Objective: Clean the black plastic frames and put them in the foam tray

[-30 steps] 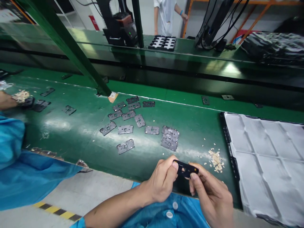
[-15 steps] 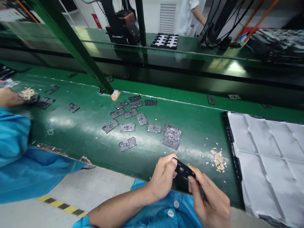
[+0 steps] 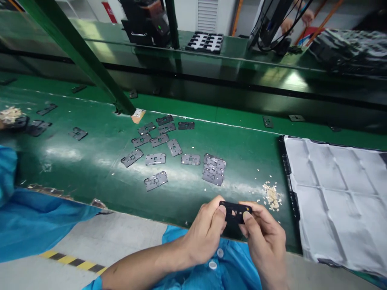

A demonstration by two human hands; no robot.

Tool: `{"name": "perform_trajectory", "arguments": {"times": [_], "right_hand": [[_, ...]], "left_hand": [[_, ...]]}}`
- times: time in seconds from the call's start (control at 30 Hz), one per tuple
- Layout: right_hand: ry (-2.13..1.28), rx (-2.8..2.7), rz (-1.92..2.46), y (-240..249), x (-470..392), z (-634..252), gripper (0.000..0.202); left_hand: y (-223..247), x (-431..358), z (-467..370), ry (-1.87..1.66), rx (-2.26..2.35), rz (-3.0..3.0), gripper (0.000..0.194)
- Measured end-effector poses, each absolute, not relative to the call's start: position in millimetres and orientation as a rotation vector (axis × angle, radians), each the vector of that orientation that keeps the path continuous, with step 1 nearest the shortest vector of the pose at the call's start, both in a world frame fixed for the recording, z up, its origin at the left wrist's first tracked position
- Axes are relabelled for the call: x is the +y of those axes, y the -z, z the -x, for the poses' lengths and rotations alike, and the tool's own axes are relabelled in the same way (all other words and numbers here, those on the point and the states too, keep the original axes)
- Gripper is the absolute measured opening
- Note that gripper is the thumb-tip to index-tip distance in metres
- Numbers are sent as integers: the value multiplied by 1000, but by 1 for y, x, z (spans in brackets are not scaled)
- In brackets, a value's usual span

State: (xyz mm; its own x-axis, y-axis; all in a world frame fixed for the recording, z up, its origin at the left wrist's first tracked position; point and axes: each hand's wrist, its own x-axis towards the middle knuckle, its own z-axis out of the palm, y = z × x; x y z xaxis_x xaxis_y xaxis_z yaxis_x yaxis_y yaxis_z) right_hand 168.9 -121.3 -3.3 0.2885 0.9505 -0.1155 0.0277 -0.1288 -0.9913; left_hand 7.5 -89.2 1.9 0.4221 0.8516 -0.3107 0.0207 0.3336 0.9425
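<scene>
Between my two hands is a black rectangular plastic part [image 3: 235,213] with small cut-outs and a yellow spot at its right end. My left hand [image 3: 208,227] pinches its left end with the thumb on top. At the right end my right hand [image 3: 263,231] grips it, thumb pressed on the upper face and fingers behind. Beyond my hands, a row of overlapping grey plastic parts [image 3: 213,169] lies on the green bench [image 3: 115,193]. More of these flat parts [image 3: 155,158] are scattered to the left. A small heap of pale chips [image 3: 272,196] sits right of my hands.
At the right stands a black-edged tray with a white compartmented liner [image 3: 326,201]. A slanted green post [image 3: 81,56] meets the bench at the left. A co-worker's blue sleeve [image 3: 7,173] is at far left. A second bench with equipment [image 3: 148,24] runs behind.
The black part has turned from a slant to nearly level, its broad face more visible. My right thumb now lies on top of it. The view has shifted slightly.
</scene>
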Motion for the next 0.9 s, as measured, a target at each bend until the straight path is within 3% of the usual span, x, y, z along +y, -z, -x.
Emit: {"name": "perform_trajectory", "arguments": {"times": [0.33, 0.9], "right_hand": [[-953, -936, 1371, 3, -117, -154, 15], [-1083, -836, 1361, 10, -119, -159, 25]], "left_hand": [[3, -93, -7, -718, 1066, -1136, 42], [-8, -90, -3, -638, 1071, -1500, 34]]}}
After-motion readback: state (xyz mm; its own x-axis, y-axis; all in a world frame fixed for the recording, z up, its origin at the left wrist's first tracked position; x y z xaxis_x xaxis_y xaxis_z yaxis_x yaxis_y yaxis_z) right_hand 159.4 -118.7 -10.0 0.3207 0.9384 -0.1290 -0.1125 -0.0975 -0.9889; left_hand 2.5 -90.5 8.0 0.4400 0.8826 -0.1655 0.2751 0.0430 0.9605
